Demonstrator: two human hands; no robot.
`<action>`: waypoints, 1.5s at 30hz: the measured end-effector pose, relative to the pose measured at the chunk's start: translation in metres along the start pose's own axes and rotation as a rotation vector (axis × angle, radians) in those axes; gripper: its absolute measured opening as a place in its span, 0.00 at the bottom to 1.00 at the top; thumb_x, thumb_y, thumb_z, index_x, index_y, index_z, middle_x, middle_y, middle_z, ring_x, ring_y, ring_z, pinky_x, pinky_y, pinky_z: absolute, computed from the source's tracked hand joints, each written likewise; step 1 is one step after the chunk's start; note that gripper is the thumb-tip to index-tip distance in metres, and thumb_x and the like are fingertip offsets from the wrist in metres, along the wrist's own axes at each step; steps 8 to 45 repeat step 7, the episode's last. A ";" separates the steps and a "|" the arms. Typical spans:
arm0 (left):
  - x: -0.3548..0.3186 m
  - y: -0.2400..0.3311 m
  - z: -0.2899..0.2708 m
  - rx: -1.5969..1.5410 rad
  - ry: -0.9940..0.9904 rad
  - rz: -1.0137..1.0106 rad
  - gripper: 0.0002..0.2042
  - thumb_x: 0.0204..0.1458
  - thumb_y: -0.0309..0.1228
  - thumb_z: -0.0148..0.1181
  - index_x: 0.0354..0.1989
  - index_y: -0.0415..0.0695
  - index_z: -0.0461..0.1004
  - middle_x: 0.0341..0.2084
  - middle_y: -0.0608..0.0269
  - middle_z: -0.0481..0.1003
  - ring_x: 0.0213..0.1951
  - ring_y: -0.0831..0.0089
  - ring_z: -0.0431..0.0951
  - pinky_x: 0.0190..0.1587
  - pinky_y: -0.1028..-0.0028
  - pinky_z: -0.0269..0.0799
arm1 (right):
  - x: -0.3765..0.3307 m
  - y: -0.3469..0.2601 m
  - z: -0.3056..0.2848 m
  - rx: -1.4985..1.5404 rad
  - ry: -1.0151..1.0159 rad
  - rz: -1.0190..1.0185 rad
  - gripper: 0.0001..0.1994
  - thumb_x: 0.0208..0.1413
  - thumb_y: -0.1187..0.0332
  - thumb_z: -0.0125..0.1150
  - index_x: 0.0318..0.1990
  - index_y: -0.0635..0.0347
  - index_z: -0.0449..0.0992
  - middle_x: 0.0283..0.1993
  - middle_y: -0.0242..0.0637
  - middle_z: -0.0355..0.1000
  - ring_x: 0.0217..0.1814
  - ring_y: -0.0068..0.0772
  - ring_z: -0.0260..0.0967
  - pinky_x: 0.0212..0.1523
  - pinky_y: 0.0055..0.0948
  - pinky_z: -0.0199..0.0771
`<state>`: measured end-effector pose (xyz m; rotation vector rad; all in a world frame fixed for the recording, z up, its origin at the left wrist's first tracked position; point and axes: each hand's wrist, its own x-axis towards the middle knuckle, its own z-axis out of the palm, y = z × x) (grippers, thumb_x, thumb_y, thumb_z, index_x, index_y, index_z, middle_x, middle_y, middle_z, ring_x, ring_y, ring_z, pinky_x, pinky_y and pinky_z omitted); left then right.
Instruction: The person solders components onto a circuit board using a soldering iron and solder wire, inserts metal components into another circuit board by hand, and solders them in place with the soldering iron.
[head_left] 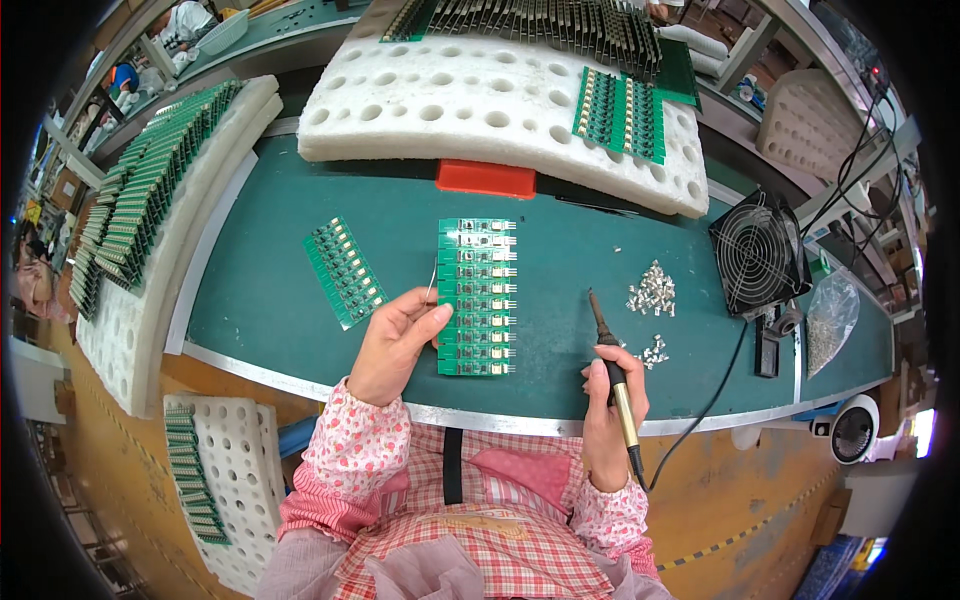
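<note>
My left hand (pixel 392 345) pinches the left edge of a green circuit board panel (pixel 476 300) with thumb and fingers. Rows of small components run down this panel, and metal pins stick out along its right side. A thin wire-like strand (pixel 432 275) rises from the same fingers. In my right hand (pixel 613 410) is a soldering iron (pixel 619 385), gripped by its handle. Its dark tip (pixel 592 296) points up and away, to the right of the panel and apart from it. A second green panel (pixel 343 272) lies on the mat, left of my left hand.
Small metallic parts (pixel 652 290) lie in piles on the right, near a black fan (pixel 752 252) and a plastic bag (pixel 831 322). White foam blocks (pixel 430 112) with boards stand at the back and left. A red tray (pixel 487 179) sits below the back foam. The iron's cord (pixel 708 408) trails right.
</note>
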<state>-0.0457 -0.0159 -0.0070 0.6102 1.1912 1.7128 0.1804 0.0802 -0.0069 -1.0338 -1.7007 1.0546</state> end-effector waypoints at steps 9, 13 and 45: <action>0.000 -0.002 -0.003 -0.056 -0.002 -0.004 0.11 0.61 0.29 0.55 0.48 0.37 0.72 0.35 0.70 0.75 0.34 0.85 0.70 0.39 0.81 0.65 | -0.001 0.002 -0.002 0.006 -0.008 -0.005 0.07 0.60 0.73 0.57 0.45 0.63 0.74 0.37 0.38 0.74 0.32 0.25 0.73 0.35 0.24 0.72; 0.000 -0.002 -0.003 -0.056 -0.002 -0.004 0.11 0.61 0.29 0.55 0.48 0.37 0.72 0.35 0.70 0.75 0.34 0.85 0.70 0.39 0.81 0.65 | -0.001 0.002 -0.002 0.006 -0.008 -0.005 0.07 0.60 0.73 0.57 0.45 0.63 0.74 0.37 0.38 0.74 0.32 0.25 0.73 0.35 0.24 0.72; 0.000 -0.002 -0.003 -0.056 -0.002 -0.004 0.11 0.61 0.29 0.55 0.48 0.37 0.72 0.35 0.70 0.75 0.34 0.85 0.70 0.39 0.81 0.65 | -0.001 0.002 -0.002 0.006 -0.008 -0.005 0.07 0.60 0.73 0.57 0.45 0.63 0.74 0.37 0.38 0.74 0.32 0.25 0.73 0.35 0.24 0.72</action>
